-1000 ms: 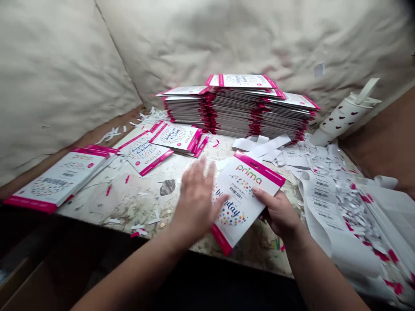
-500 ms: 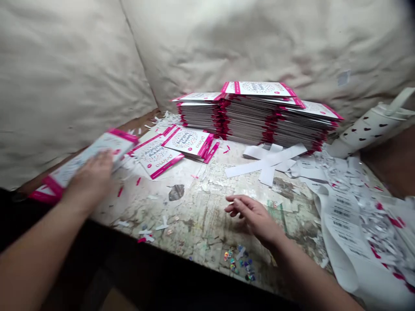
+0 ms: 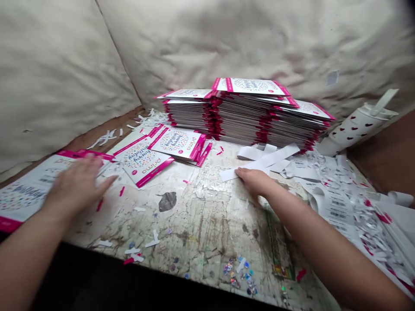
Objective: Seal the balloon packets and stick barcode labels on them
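Note:
My left hand [image 3: 78,181] lies flat with fingers stretched out over a stack of white and pink "prima" packets [image 3: 26,192] at the table's left edge. My right hand [image 3: 256,180] reaches forward and its fingertips rest on a long white paper strip [image 3: 259,164] near the middle of the table; it holds nothing that I can see. Behind the strip stand tall piles of the same pink-edged packets [image 3: 249,112]. Two loose packets [image 3: 162,149] lie between the left stack and the piles.
A worn, cracked tabletop [image 3: 201,216] carries paper scraps and a small patch of coloured confetti [image 3: 238,270] near the front edge. Barcode label sheets and shredded paper [image 3: 343,198] cover the right side. A white cup with hearts [image 3: 355,125] lies tipped at back right. Beige cloth covers the walls.
The packet my hands held a second ago now lies on the left stack. My left hand has flattened on that stack, and my right hand has moved forward to the white strip.

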Demonstrator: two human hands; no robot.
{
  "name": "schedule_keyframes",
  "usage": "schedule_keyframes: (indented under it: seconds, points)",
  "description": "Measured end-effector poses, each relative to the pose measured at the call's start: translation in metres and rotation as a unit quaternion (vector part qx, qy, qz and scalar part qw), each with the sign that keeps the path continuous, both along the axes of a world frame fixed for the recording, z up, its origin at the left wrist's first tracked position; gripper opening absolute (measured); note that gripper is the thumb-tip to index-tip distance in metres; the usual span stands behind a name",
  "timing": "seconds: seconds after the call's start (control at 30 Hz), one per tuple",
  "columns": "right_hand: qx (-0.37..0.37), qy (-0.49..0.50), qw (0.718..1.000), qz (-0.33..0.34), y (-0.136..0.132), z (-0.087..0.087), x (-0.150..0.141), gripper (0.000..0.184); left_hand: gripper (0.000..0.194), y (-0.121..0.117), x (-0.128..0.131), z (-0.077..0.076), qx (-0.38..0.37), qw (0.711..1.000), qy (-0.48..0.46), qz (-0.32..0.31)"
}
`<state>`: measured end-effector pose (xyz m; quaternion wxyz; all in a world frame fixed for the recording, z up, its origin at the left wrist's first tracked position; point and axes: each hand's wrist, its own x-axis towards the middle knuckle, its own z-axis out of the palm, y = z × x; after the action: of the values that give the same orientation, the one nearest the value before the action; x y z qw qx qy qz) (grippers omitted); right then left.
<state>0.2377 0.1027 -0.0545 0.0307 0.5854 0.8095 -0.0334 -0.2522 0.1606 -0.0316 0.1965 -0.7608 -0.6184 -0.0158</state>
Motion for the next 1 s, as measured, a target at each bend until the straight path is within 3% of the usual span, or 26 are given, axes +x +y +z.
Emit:
schedule_keyframes:
  seconds: [0.07, 0.13, 0.23, 0.3, 0.37, 0.43, 0.5, 0.57, 0.67, 0.77, 0.83, 0.93, 1.0]
  points:
    - [-0.003, -0.033, 0.999, 0.024, 0.006, -0.003, -0.005, 0.037, 0.056, 0.001, 0.039, 0.013, -0.078, 0.997, 0.009, -0.025]
    - [0.005, -0.063, 0.997, 0.038, 0.009, -0.001, -0.008, 0.029, 0.050, 0.009, 0.060, 0.017, -0.147, 0.989, 0.009, -0.003]
    - [0.029, -0.096, 0.994, 0.050, -0.001, 0.006, -0.018, 0.025, 0.044, 0.024, 0.061, 0.012, -0.174, 0.984, 0.012, 0.044]
    - [0.050, -0.107, 0.991, 0.056, -0.022, 0.007, -0.036, 0.030, 0.047, 0.031, 0.053, 0.006, -0.167, 0.985, 0.022, 0.045]
    - [0.087, -0.105, 0.987, 0.082, -0.051, 0.002, -0.058, 0.038, 0.061, 0.034, 0.045, -0.001, -0.159, 0.987, 0.034, 0.013]
    - [0.201, -0.079, 0.961, 0.173, -0.079, -0.009, -0.080, 0.037, 0.069, 0.038, 0.040, -0.007, -0.166, 0.985, 0.044, -0.033]
    - [0.279, -0.044, 0.935, 0.213, -0.098, -0.019, -0.094, 0.030, 0.064, 0.042, 0.037, -0.013, -0.161, 0.981, 0.045, -0.097]
    - [0.304, -0.020, 0.928, 0.216, -0.105, -0.026, -0.100, 0.026, 0.057, 0.045, 0.035, -0.017, -0.138, 0.975, 0.046, -0.166]
    - [0.299, -0.004, 0.932, 0.204, -0.103, -0.025, -0.095, 0.026, 0.054, 0.048, 0.036, -0.020, -0.109, 0.970, 0.056, -0.212]
    - [0.264, 0.033, 0.953, 0.145, -0.097, -0.017, -0.084, 0.030, 0.060, 0.050, 0.041, -0.017, -0.134, 0.977, 0.034, -0.164]
    - [0.192, 0.121, 0.970, 0.081, -0.093, -0.010, -0.076, 0.029, 0.061, 0.051, 0.049, -0.013, -0.165, 0.979, 0.001, -0.120]
    - [0.083, 0.291, 0.953, 0.031, -0.088, -0.004, -0.062, 0.026, 0.066, 0.043, 0.077, -0.007, -0.141, 0.980, -0.056, -0.126]
    - [0.063, 0.333, 0.941, -0.003, -0.086, -0.006, -0.055, 0.030, 0.056, 0.022, 0.109, -0.004, -0.097, 0.971, -0.102, -0.195]
